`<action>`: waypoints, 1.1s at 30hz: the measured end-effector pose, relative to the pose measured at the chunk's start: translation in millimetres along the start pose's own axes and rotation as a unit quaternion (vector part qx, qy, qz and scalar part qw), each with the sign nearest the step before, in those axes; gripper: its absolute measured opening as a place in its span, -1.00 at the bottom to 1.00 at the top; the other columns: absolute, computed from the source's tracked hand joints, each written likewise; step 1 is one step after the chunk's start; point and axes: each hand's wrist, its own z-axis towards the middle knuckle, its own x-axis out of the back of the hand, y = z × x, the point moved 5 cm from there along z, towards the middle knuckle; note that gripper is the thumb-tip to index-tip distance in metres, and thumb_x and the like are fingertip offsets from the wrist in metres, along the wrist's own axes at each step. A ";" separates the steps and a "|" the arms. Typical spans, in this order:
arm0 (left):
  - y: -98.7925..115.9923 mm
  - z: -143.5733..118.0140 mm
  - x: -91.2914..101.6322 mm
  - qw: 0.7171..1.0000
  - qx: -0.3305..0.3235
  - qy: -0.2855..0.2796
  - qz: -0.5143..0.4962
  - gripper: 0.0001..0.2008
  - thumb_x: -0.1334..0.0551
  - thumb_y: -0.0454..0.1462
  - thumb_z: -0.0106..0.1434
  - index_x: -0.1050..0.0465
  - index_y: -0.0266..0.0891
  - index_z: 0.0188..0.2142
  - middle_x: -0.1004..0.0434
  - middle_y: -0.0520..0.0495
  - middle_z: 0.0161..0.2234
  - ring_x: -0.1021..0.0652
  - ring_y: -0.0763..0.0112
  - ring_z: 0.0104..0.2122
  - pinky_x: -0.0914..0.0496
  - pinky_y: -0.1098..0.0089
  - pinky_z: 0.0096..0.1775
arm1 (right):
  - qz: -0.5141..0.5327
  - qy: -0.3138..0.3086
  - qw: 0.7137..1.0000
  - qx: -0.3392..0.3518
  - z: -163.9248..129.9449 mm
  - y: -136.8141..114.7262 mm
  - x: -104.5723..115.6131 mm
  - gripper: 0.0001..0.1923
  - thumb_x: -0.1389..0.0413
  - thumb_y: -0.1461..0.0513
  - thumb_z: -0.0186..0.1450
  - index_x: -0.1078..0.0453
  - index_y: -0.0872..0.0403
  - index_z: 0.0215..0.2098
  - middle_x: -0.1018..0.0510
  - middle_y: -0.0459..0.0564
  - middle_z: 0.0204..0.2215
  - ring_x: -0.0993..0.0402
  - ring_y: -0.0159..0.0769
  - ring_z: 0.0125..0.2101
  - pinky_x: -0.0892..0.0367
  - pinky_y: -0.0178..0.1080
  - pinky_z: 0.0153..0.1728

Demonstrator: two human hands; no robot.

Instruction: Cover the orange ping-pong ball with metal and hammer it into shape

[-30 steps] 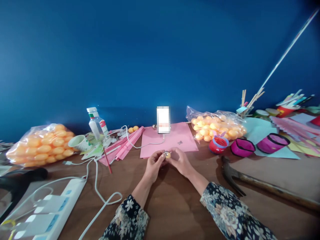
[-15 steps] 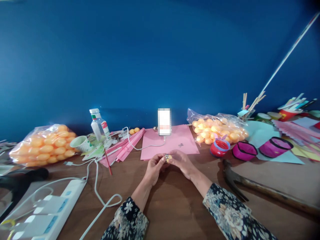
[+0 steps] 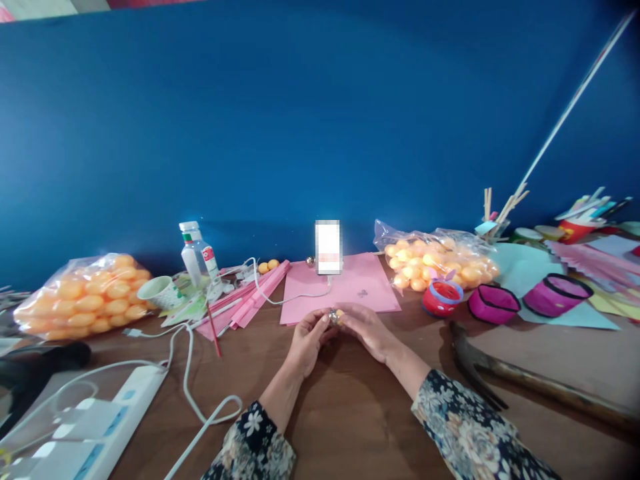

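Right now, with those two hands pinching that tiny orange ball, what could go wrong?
The small orange ball sits only between the fingertips of the left hand and right hand; it might slip and roll off across the table. The white cable lying just beyond could snag a finger.

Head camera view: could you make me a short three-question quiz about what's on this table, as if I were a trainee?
1. True or false: both hands meet on one small orange ball.
2. What lies on the table to the right of the right hand?
A. a hammer
B. a saw
C. a broom
3. Fill in: the phone stands at the far edge of a ____ sheet of paper.

Key
1. True: the left hand and the right hand pinch it together, along with a small silvery piece.
2. A: the hammer.
3. Pink.
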 end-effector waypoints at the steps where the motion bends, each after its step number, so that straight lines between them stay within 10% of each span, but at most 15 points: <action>1: 0.1 -0.2 0.0 1.000 -0.001 0.001 0.000 -0.74 -0.28 -0.23 0.04 -0.40 -0.30 -0.27 -0.51 -0.11 -0.29 -0.51 0.39 -0.31 -0.40 0.37 -0.22 | 0.000 -0.001 1.000 -0.002 0.0 0.8 -0.1 -0.66 -0.18 0.13 0.10 -0.39 0.08 -0.17 -0.53 0.01 -0.24 -0.43 -0.27 -0.21 -0.27 -0.16 -0.11; 33: 1.4 -4.0 -6.9 0.999 0.014 -0.044 0.000 -0.76 -0.27 -0.24 0.06 -0.33 -0.24 -0.27 -0.49 -0.07 -0.29 -0.53 0.42 -0.33 -0.38 0.39 -0.23 | 0.009 0.016 1.000 -0.018 -0.8 3.0 -1.4 -0.72 -0.17 0.11 0.10 -0.39 0.08 -0.27 -0.51 -0.05 -0.37 -0.41 -0.34 -0.36 -0.32 -0.23 -0.26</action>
